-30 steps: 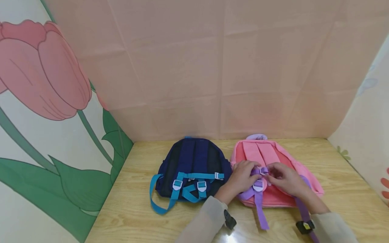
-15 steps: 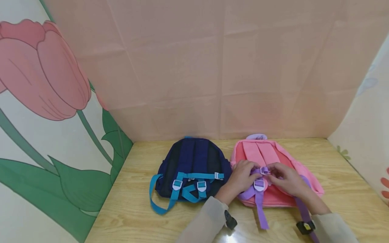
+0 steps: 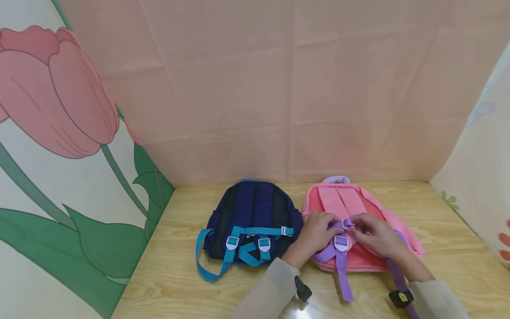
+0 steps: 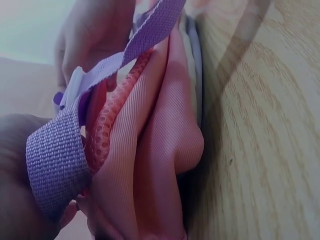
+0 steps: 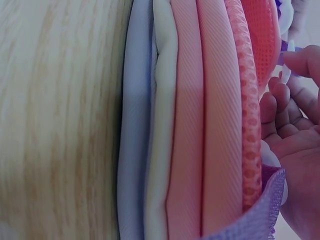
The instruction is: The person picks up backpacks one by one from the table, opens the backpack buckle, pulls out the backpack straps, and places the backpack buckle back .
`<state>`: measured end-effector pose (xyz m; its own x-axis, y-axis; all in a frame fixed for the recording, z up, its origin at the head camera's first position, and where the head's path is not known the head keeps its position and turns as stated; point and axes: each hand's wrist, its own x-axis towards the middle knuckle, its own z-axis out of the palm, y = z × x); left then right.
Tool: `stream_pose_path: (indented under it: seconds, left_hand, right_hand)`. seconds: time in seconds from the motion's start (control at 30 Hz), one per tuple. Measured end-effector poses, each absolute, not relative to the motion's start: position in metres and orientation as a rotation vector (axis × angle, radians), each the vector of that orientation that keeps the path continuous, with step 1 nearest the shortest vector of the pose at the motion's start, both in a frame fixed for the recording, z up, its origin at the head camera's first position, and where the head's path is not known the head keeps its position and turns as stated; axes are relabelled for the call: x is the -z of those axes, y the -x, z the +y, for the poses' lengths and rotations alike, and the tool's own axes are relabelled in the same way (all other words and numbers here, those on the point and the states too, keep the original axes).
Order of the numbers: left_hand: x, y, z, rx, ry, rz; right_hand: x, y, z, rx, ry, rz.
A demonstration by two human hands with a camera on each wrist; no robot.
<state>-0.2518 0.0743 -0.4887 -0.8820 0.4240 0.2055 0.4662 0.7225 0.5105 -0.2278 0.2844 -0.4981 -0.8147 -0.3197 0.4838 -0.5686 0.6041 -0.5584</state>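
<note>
A pink backpack [image 3: 380, 223] lies back side up on the table, its purple straps loose over it. Across its middle runs a purple strap with a white buckle [image 3: 345, 224]. My left hand [image 3: 316, 230] holds the purple strap [image 3: 336, 225] from the left side of the buckle. From the right, my right hand [image 3: 374, 230] pinches the buckle's end between thumb and curled fingers. In the right wrist view the thumb and fingertips of the right hand [image 5: 297, 135] meet at a thin white piece [image 5: 288, 60]. A white adjuster [image 3: 340, 242] hangs just below.
Touching the pink bag on its left is a navy backpack [image 3: 255, 208] with turquoise straps [image 3: 211, 270] and white adjusters. Both stand on a wood-grain table [image 3: 179, 292]. A tan cloth [image 3: 255, 88] hangs behind, with a tulip-printed panel [image 3: 67, 97] at the left.
Both hands stay at the buckle. The buckle and the adjuster below it have shifted very slightly to the right. The navy backpack has not moved.
</note>
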Motion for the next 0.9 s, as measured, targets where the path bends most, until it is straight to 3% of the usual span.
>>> stream_pose_path:
  seconds: [0.9]
  left_hand:
    - [0.4903,0.2540,0.0713,0.908,0.754,-2.830]
  right_hand:
    - [0.4997,0.2308,0.2874,-1.240,-0.718,-2.529]
